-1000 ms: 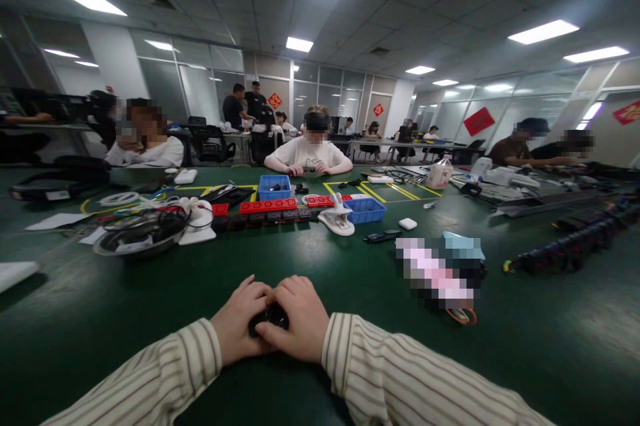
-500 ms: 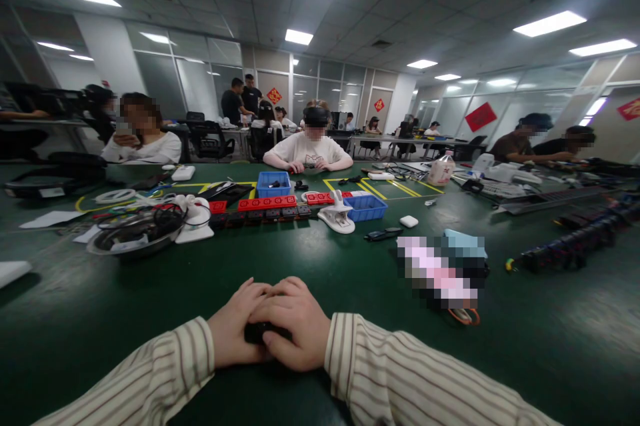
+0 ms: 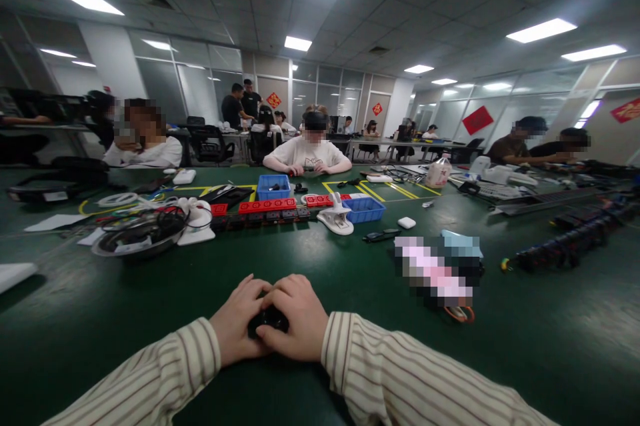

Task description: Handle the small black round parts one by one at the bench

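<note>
Between my two hands sits a small, dark, glossy black object (image 3: 273, 321), mostly covered, so its kind does not show. My left hand (image 3: 238, 321) wraps its left side, fingers curled over the far edge. From the right, my right hand (image 3: 301, 317) closes around it, with the thumb across its near side. The fingertips of both hands meet at the far side. Both hands rest low over the green tabletop (image 3: 320, 273), near the front edge of the view.
Ahead lie a metal bowl of cables (image 3: 107, 249), red blocks (image 3: 267, 206), a white clip stand (image 3: 336, 219) and blue bins (image 3: 365, 210). A blurred pink item (image 3: 433, 269) lies to the right. A person in a white shirt (image 3: 295, 154) sits opposite.
My right fingers have drawn up and back, uncovering more of the black object's top. Both hands stay around it. The view has shifted slightly.
</note>
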### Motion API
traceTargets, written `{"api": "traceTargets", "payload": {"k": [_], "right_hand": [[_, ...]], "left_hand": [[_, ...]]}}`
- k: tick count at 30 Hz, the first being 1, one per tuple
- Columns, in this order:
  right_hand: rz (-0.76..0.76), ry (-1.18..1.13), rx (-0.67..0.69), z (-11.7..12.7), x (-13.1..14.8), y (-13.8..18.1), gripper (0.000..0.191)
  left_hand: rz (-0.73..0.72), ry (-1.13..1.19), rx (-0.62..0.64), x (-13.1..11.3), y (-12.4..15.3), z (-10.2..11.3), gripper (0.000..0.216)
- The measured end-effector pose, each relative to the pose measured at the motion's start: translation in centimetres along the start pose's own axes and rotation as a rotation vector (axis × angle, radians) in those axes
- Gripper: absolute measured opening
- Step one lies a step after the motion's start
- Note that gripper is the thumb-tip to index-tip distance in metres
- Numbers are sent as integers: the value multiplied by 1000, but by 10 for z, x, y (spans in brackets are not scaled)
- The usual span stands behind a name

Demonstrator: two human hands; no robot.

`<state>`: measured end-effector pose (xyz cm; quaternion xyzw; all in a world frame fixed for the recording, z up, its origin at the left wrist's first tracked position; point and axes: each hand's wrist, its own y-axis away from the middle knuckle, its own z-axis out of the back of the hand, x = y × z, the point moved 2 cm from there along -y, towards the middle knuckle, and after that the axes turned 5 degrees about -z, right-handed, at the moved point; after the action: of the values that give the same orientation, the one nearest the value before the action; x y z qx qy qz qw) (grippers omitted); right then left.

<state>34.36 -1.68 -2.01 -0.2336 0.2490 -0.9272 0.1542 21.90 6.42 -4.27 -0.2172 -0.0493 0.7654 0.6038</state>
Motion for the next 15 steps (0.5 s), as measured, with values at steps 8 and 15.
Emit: {"api": "traceTargets", "payload": {"k": [8, 15], "right_hand": [[220, -193, 20, 0, 2, 0, 17], [187, -300, -20, 9, 3, 1, 38]], "left_hand": [[-19, 196, 107, 2, -4, 1, 32], [16, 253, 59, 8, -1, -1, 58]]}}
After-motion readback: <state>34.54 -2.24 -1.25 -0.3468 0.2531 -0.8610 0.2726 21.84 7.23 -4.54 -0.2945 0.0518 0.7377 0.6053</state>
